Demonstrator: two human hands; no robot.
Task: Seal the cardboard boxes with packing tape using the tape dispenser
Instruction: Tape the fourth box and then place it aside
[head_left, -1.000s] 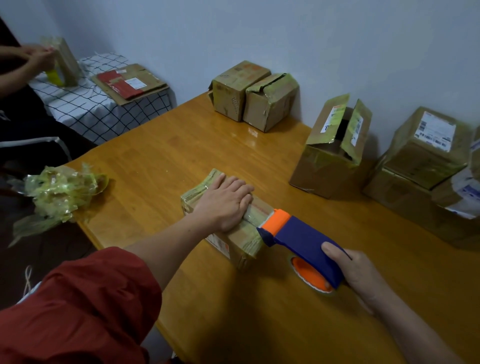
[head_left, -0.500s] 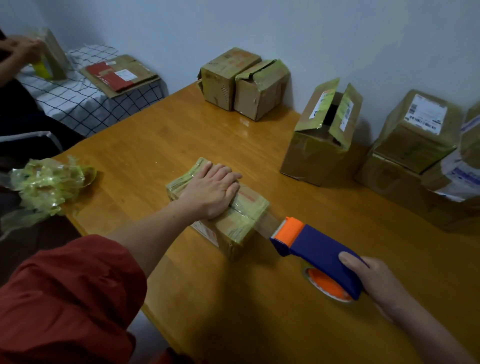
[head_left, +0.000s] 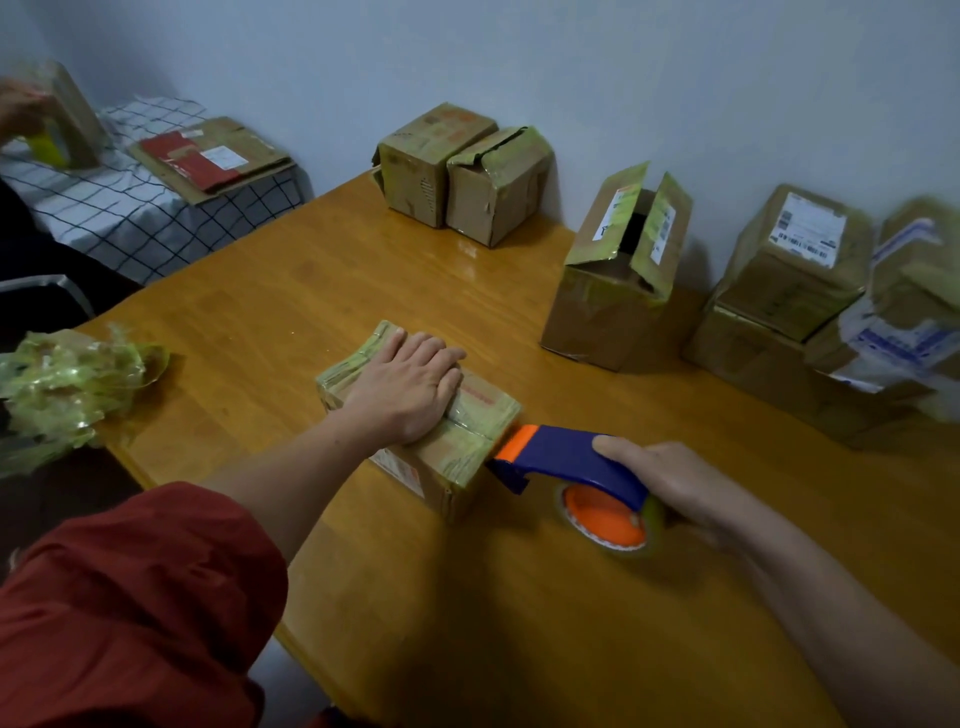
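A small cardboard box (head_left: 470, 441), wrapped in yellowish tape, lies near the front middle of the wooden table (head_left: 311, 291). My left hand (head_left: 410, 384) presses flat on its top with straight fingers. My right hand (head_left: 670, 478) grips the handle of a blue and orange tape dispenser (head_left: 566, 460). The dispenser's orange nose touches the box's right end. Its tape roll (head_left: 608, 519) hangs just above the table.
Two taped boxes (head_left: 457, 166) stand at the back by the wall. An open-flapped box (head_left: 618, 275) and stacked parcels (head_left: 789, 296) sit at the right. Crumpled tape (head_left: 67, 384) lies at the left edge. Another person's hand (head_left: 21, 111) works at a checked side table (head_left: 130, 218).
The dispenser pulled away to the right from the box, then came back left against its right end. My left hand stayed pressed on the box.
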